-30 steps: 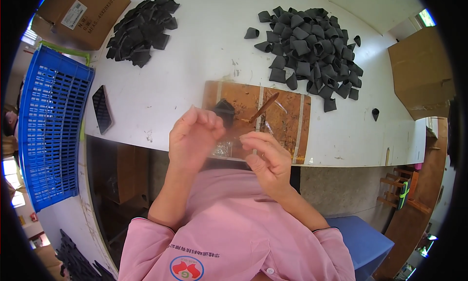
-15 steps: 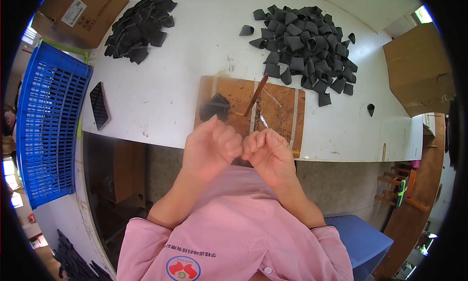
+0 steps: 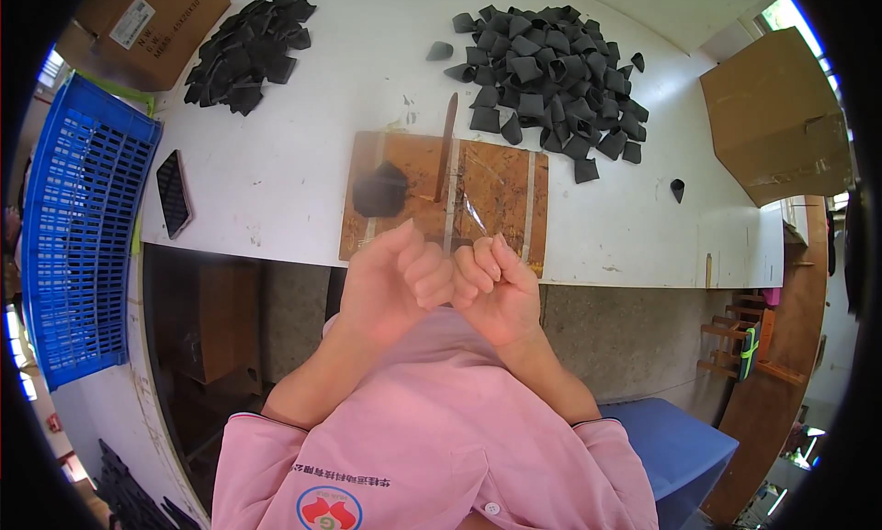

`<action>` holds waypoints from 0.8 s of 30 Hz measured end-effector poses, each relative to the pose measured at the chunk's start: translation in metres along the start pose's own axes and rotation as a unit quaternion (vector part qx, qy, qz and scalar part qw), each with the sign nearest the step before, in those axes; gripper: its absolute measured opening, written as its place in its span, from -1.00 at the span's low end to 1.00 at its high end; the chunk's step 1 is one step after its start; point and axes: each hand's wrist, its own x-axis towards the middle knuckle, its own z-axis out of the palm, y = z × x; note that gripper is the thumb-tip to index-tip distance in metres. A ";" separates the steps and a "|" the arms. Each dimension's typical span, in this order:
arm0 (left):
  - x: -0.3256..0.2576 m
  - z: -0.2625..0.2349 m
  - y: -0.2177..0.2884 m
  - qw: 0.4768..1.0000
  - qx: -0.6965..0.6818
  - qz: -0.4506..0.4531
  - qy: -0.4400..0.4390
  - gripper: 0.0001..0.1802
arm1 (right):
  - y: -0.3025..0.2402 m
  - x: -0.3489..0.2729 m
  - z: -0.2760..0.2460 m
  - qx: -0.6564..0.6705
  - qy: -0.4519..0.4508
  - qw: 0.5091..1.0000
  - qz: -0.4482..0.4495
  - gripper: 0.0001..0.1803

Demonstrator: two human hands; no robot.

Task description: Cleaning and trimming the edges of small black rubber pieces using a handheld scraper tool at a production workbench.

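Note:
My left hand (image 3: 390,277) and my right hand (image 3: 496,287) meet at the fingers, just over the front edge of the table. Both have curled fingers, and whatever they pinch is hidden between them. The right thumb points up. Beyond them lies a brown board (image 3: 501,167) crossed by pale strips. A dark piece of black material (image 3: 380,190) rests on its left part. A slim reddish-brown stick (image 3: 446,149) rises from the board's middle. Close to my right fingertips a thin shiny strip (image 3: 474,214) shows; I cannot tell whether the hand touches it.
A large heap of folded black pieces (image 3: 551,71) lies at the back right, and flat black pieces (image 3: 246,57) at the back left. A phone (image 3: 173,193), a blue crate (image 3: 87,236) and cardboard boxes (image 3: 781,117) flank the work area. One black piece (image 3: 678,190) lies apart.
The whole view has shifted, so the table's things sit further left. My right hand has turned, its thumb now raised. The stick looks more upright. Both hands stay together.

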 end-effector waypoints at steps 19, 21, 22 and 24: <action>-0.003 -0.006 0.004 0.999 -0.030 -0.013 0.016 -0.59 | 0.003 -0.002 -0.004 -0.033 -0.035 0.999 -0.002 -0.77; 0.000 -0.009 0.003 0.999 -0.036 -0.016 0.018 -0.59 | 0.002 -0.004 -0.002 -0.047 0.001 0.999 -0.018 -0.80; 0.001 -0.011 0.002 0.999 -0.042 -0.019 0.020 -0.59 | 0.003 -0.004 -0.001 -0.047 0.002 0.999 -0.019 -0.80; 0.001 -0.011 0.002 0.998 -0.037 -0.021 0.040 -0.60 | 0.002 -0.005 0.001 -0.079 0.024 0.996 -0.021 -0.85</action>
